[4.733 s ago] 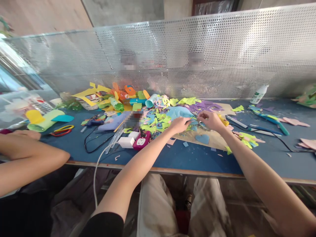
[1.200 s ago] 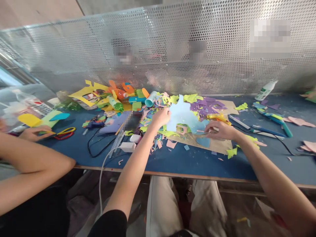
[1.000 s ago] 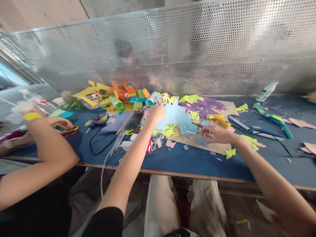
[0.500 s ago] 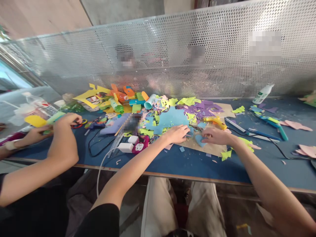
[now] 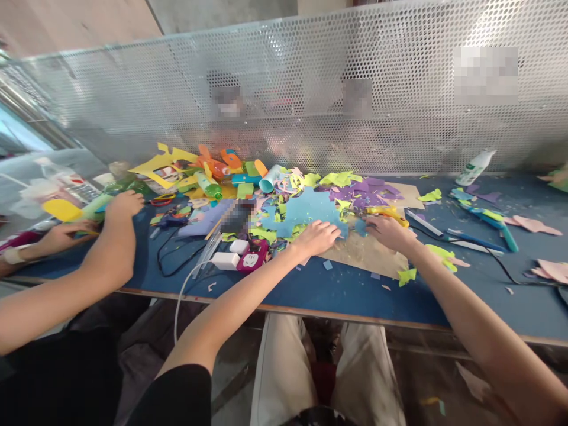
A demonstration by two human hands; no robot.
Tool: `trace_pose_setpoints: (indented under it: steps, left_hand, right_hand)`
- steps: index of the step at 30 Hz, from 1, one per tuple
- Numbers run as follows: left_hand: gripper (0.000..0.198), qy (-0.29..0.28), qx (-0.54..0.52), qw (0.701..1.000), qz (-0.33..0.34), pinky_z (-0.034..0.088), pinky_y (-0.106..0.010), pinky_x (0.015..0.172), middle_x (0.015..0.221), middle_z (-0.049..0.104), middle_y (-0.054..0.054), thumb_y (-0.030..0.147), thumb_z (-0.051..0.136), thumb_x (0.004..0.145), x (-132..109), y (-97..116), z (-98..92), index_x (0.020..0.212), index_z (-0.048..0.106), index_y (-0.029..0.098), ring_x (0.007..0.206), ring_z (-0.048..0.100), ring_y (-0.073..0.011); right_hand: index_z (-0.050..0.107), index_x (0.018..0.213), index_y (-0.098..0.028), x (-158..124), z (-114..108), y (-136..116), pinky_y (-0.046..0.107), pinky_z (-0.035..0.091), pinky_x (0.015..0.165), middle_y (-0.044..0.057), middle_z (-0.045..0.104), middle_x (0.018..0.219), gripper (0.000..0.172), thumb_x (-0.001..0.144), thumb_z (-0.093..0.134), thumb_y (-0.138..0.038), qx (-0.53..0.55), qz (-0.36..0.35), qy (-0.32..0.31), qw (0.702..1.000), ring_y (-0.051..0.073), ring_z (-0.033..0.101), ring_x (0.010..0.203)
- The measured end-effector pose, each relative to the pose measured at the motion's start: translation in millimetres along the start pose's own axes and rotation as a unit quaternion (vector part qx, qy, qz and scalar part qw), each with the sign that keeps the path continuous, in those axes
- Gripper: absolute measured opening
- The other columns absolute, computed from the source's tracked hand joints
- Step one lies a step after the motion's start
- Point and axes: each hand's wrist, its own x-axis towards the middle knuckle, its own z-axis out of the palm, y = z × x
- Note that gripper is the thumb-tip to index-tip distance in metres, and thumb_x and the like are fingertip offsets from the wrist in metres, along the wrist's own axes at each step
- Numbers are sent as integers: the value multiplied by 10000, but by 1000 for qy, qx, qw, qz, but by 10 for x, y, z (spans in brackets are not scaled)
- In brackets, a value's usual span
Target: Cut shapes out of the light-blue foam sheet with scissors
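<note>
Lying mostly beyond left hand (image 5: 318, 236), blue paper (image 5: 307, 212)

On the blue tabletop (image 5: 310, 296), the left hand (image 5: 317, 236) lies palm down at the lower edge of a light-blue paper sheet (image 5: 309, 207). The fingers of the right hand (image 5: 387, 231) are at a small blue paper piece (image 5: 360, 228), above brown paper (image 5: 373, 259). Purple paper scraps (image 5: 373, 190) lie behind. A magenta power adapter (image 5: 252, 259) sits left; a white bottle (image 5: 475, 168) leans near the perforated metal panel (image 5: 310, 94).
</note>
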Motion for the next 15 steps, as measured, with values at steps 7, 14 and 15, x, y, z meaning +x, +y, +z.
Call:
trace_pose_setpoints:
  steps: [7,14,15]
  left_hand:
    - [365,-55,-58,997,-11,506,-348,816,1150,665,-137,161,503,850,35,-85,32,1196,614,143,1030,643,-252]
    - [376,-47,-102,991,-77,542,-347,778,923,725,-123,28,425,839,143,-153,7,1063,696,160,869,703,-225]
    - [402,-29,-116,988,-100,549,-348,793,924,729,-121,24,412,851,134,-158,-7,1105,688,166,881,706,-222]
  right_hand:
    - [645,855,-183,-31,-66,8,307,372,672,96,707,760,139,886,571,-296,-20,74,48,996,220,587,680]
    - [550,735,-212,-130,-210,4,276,352,595,-5,541,576,193,858,567,-360,50,71,103,991,155,476,546]
    - [554,741,-212,-128,-224,-15,278,366,600,-2,552,583,191,856,570,-364,58,73,113,989,159,494,549]
